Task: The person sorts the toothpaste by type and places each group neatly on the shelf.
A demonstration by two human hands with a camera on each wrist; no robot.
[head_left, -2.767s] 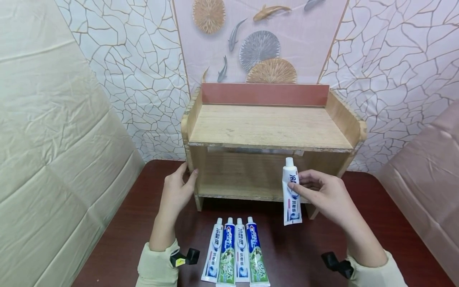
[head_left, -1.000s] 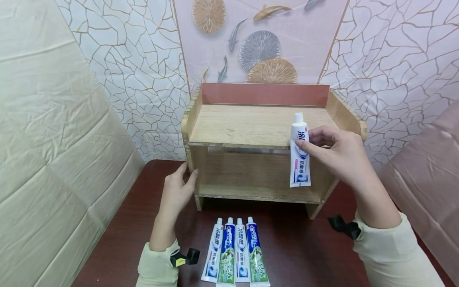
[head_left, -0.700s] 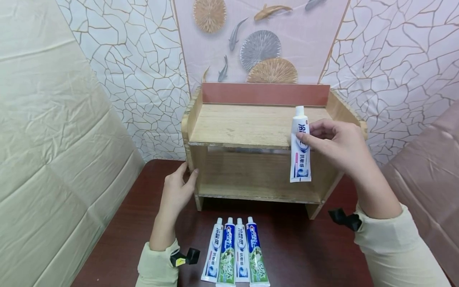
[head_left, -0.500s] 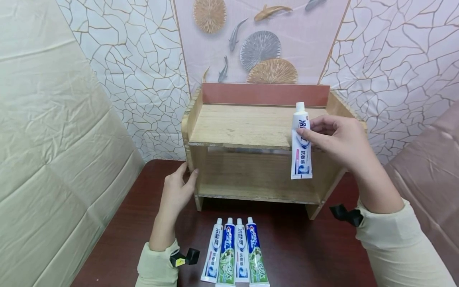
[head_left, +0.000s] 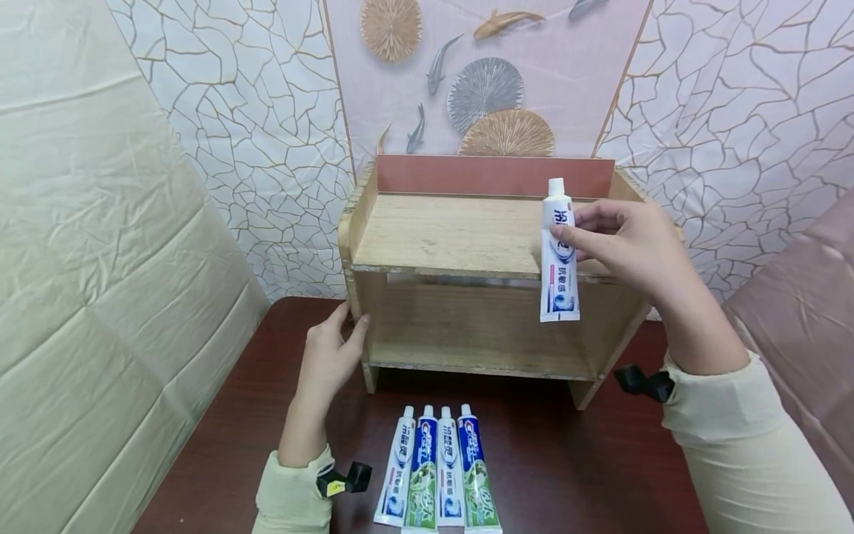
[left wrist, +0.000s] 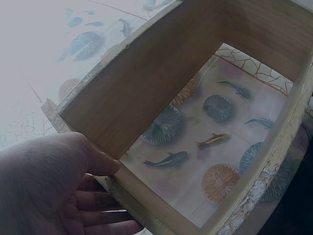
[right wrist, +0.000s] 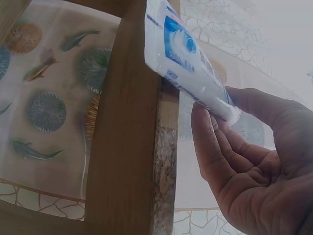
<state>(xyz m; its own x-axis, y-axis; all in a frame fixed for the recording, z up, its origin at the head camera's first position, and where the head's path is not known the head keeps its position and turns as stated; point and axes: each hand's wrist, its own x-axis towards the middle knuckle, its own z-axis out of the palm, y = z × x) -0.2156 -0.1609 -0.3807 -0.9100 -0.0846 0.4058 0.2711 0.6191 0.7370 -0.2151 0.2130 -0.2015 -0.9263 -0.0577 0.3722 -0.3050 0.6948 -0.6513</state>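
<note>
In the head view, the right hand (head_left: 634,241) pinches a white toothpaste tube (head_left: 559,285) at the wooden shelf (head_left: 447,233), four more tubes (head_left: 422,475) lying side by side on the table (head_left: 233,445). In the left wrist view, the left hand (left wrist: 54,183) grips the side panel (left wrist: 154,203), likely steadying it. In the right wrist view, the pinch leaves the tube's tail (right wrist: 154,49) free, the upper board (right wrist: 122,152) the nearest obstacle.

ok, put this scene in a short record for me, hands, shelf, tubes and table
Left hand: grips the left side of the shelf
Right hand: pinches a white toothpaste tube, cap up
Shelf: wooden, two levels
Tubes on table: four side by side, white and blue-green alternating, caps toward the shelf
Table: dark reddish brown
</note>
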